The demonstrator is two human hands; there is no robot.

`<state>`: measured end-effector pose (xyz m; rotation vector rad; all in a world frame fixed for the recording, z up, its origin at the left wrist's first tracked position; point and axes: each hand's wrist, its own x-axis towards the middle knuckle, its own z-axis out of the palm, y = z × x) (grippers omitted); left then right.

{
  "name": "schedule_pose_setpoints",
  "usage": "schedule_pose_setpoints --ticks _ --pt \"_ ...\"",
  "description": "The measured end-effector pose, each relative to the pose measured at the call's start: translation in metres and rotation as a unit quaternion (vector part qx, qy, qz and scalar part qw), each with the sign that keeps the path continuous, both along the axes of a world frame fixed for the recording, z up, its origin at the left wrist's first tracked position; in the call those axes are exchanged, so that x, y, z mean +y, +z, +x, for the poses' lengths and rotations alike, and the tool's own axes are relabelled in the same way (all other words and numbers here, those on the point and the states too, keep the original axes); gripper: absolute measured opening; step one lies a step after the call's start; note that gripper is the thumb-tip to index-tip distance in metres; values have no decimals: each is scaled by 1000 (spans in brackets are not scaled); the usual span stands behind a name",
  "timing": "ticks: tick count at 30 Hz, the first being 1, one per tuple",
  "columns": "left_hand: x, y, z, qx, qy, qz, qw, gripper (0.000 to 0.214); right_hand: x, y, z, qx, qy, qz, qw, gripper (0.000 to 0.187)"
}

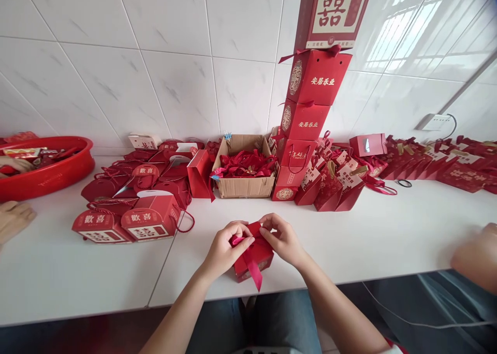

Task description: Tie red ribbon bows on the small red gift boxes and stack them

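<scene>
A small red gift box (264,255) rests on the white table in front of me, near its front edge. Over its top runs a dark pink ribbon (254,271), one tail hanging down the near side. My left hand (229,245) pinches the ribbon at the box's left top. On the other side, my right hand (283,237) has thumb and fingertips pressed together at the top of the box; the ribbon there is mostly hidden by the fingers.
Behind the box stands a cardboard carton (244,187) of red ribbons, beside a tall stack of red boxes (306,121). Finished-looking gift boxes (149,219) crowd the left, and red bags (334,188) the right. A red basin (73,162) is far left. Other people's hands (15,219) show at both sides.
</scene>
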<state>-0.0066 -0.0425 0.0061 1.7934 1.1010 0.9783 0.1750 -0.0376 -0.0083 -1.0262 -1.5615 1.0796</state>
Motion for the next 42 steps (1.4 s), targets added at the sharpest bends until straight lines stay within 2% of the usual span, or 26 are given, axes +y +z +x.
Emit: schedule_pose_setpoints --ticks 10,14,19,23,26,30,37,39,42 --pt "2 -5 -2 3 -14 -13 1000 37 8 -5 10 30 -60 9 998 13" --pt "2 -4 -2 6 -11 -16 1000 32 7 -5 16 31 -20 -2 999 19" --pt "1 2 -3 -1 -18 -44 999 14 6 -4 20 26 13 -15 999 21" --pt "2 5 -3 -25 -24 -66 997 22 5 -2 19 18 -4 -4 1000 19" --pt "3 2 -1 -24 -5 -71 997 25 5 0 18 5 -20 4 1000 19" --pt "3 -3 2 -8 15 -52 998 33 4 0 18 9 -39 2 999 21" --pt "0 -5 5 -1 7 -33 999 46 10 -5 17 9 -54 -2 998 24" --pt "-1 -6 4 3 10 -34 999 45 8 -3 18 -16 -84 19 996 22" --pt "-1 -7 3 5 10 -34 999 40 -6 7 20 -76 -149 118 979 19"
